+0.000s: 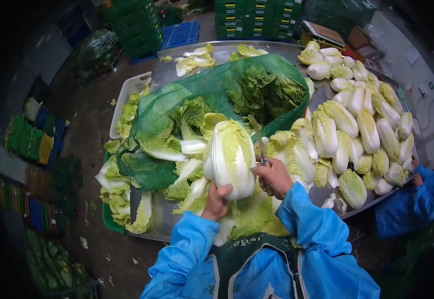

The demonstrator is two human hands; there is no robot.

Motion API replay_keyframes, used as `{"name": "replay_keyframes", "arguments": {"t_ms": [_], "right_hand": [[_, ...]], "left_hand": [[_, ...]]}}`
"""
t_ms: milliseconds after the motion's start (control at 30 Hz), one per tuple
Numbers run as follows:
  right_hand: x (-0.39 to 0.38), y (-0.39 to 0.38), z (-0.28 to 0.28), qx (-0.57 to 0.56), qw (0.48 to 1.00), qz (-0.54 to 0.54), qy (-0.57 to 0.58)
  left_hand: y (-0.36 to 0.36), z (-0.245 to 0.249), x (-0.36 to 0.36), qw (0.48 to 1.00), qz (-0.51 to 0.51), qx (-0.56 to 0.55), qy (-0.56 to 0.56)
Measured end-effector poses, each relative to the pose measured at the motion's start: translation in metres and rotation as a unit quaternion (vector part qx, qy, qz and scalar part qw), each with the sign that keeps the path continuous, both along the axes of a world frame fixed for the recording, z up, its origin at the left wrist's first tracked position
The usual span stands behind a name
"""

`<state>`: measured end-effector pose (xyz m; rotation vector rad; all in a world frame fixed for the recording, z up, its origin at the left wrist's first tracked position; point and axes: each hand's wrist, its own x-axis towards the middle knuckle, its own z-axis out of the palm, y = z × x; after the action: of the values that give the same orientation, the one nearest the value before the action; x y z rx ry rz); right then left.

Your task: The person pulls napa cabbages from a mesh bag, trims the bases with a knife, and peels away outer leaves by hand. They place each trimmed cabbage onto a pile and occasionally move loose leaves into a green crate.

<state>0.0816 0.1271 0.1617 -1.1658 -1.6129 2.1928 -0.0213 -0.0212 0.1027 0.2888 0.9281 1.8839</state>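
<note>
My left hand [216,201] grips a trimmed napa cabbage [233,159] from below, its thumb on the white ribs near the base. In my right hand [274,178], just right of that cabbage, is a knife [258,135], its blade pointing up and away from me. The fingers of this hand are wrapped round the handle. Behind the held cabbage lies a green mesh sack [177,97], with leafy cabbage [264,87] inside its mouth. Loose outer leaves [192,184] are strewn over the metal table under and beside my hands.
Trimmed cabbages [369,129] are heaped on the table's right side. A white crate [127,97] and a green bin [111,218] with leaves stand at the left. Green crates [257,20] are stacked at the back. Another person's blue sleeve [429,192] is at the right edge.
</note>
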Motion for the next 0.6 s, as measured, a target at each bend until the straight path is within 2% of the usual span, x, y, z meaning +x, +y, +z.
{"name": "replay_keyframes", "arguments": {"t_ms": [100,200,267,333,367,433,500,533,600], "right_hand": [[-0.005,-0.003,0.007,0.038,0.999,0.033,-0.015],[-0.009,-0.006,0.01,0.065,0.995,0.065,-0.031],[-0.007,-0.005,0.008,0.152,0.988,0.024,-0.022],[0.0,0.014,0.002,0.133,0.99,0.024,-0.04],[0.002,0.019,0.003,0.145,0.988,0.012,-0.044],[0.006,0.037,-0.006,0.158,0.986,0.002,-0.046],[0.018,0.075,-0.047,0.415,0.905,-0.006,-0.093],[0.03,0.095,-0.062,0.416,0.904,-0.01,-0.094],[0.053,0.135,-0.091,0.625,0.775,-0.021,-0.092]], "left_hand": [[-0.008,0.0,-0.008,0.999,-0.007,-0.002,0.05],[-0.016,0.001,-0.01,0.999,0.005,0.003,0.05],[-0.022,-0.008,-0.01,1.0,0.022,0.01,0.012],[-0.031,-0.011,-0.014,0.977,0.032,0.09,-0.188],[-0.036,-0.024,-0.018,0.994,0.012,0.037,-0.101],[-0.046,-0.028,-0.021,0.995,-0.005,0.014,-0.098],[-0.055,-0.025,-0.023,0.995,-0.026,-0.014,-0.093],[-0.058,-0.02,-0.026,0.995,-0.03,-0.013,-0.092],[-0.064,-0.013,-0.033,0.996,-0.059,0.001,-0.063]]}}
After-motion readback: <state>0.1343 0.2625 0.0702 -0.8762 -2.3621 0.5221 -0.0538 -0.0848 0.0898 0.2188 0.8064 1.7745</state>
